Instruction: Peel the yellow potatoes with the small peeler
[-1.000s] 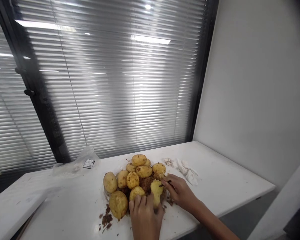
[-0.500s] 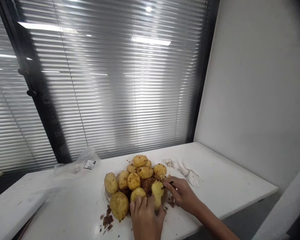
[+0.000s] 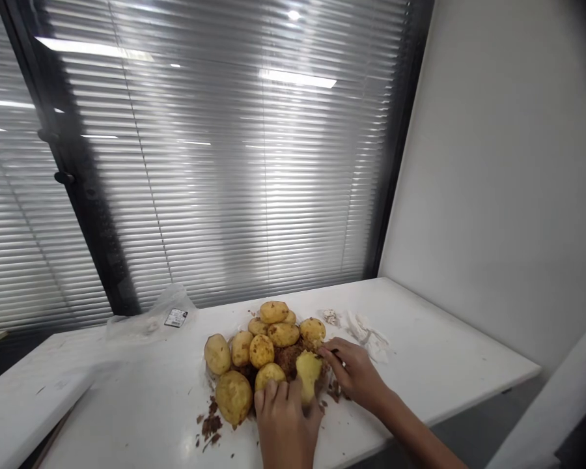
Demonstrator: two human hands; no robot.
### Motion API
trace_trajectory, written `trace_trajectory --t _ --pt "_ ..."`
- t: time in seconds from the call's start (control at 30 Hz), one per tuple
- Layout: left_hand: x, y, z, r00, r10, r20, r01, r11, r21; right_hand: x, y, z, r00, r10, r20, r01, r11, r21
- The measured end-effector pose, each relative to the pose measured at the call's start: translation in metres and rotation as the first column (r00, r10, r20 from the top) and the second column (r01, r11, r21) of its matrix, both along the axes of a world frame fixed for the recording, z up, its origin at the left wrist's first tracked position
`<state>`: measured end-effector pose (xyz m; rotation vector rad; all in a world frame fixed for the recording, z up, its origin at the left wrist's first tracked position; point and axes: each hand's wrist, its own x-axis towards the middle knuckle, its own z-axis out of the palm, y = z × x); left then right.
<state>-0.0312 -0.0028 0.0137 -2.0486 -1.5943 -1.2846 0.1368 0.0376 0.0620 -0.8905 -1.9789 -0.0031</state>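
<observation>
My left hand (image 3: 286, 413) is closed around a partly peeled potato (image 3: 308, 370), its pale yellow flesh showing on top. Just right of that potato, my right hand (image 3: 354, 371) pinches a small tool with a dark handle (image 3: 336, 352); its working end is too small to make out. Unpeeled potatoes, such as a large one (image 3: 234, 398) left of my left hand and another (image 3: 270, 376) beyond its fingers, are heaped around a mound of brown peelings (image 3: 288, 359). Clear plastic shows under part of the heap.
Loose brown scraps (image 3: 211, 426) lie on the white table (image 3: 146, 404). A clear plastic bag (image 3: 149, 319) with a label is at the back left, and crumpled white tissues (image 3: 366, 332) lie to the right. Window blinds (image 3: 234, 163) stand behind, with a wall (image 3: 488, 195) at right.
My right hand and its tool have shifted slightly, and the dark piece seen against the potato's right side no longer shows there. My left hand keeps its hold.
</observation>
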Motion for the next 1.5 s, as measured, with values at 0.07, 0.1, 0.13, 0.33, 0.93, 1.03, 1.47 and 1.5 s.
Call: trace_trajectory --t 0.07,0.1,0.13,0.33,0.93,1.03,1.47,1.5 --pt "0.000 0.000 0.000 1.000 -0.002 0.003 0.002 1.000 -0.010 0.001 0.000 0.000 0.999 0.032 -0.004 -0.032 0.998 -0.048" --pt "0.000 0.000 0.000 1.000 -0.002 0.003 0.002 1.000 -0.013 0.001 0.000 -0.001 0.999 0.037 -0.003 -0.037 0.998 -0.054" --pt "0.000 0.000 0.000 1.000 -0.002 0.004 0.002 1.000 -0.016 0.001 0.000 -0.001 1.000 0.028 -0.001 -0.028 0.999 -0.042" --pt "0.000 -0.001 0.000 1.000 -0.005 0.008 0.006 1.000 -0.020 0.000 0.000 0.001 1.000 0.021 -0.020 -0.021 0.999 -0.034" --pt "0.000 0.000 0.000 1.000 0.001 0.006 0.000 0.999 -0.048 0.004 0.004 0.003 0.997 0.069 0.037 -0.067 0.996 -0.064" --pt "0.000 -0.001 0.001 1.000 0.004 0.001 -0.004 0.999 -0.050 0.005 0.004 0.004 0.997 0.061 0.040 -0.059 0.997 -0.058" --pt "0.000 0.000 0.000 1.000 0.008 0.003 -0.008 1.000 -0.011 0.004 0.003 0.013 0.992 0.090 0.088 -0.079 0.990 -0.120" --pt "0.000 0.000 0.000 1.000 0.008 0.005 -0.008 1.000 -0.007 0.004 0.003 0.013 0.992 0.077 0.098 -0.066 0.991 -0.115"
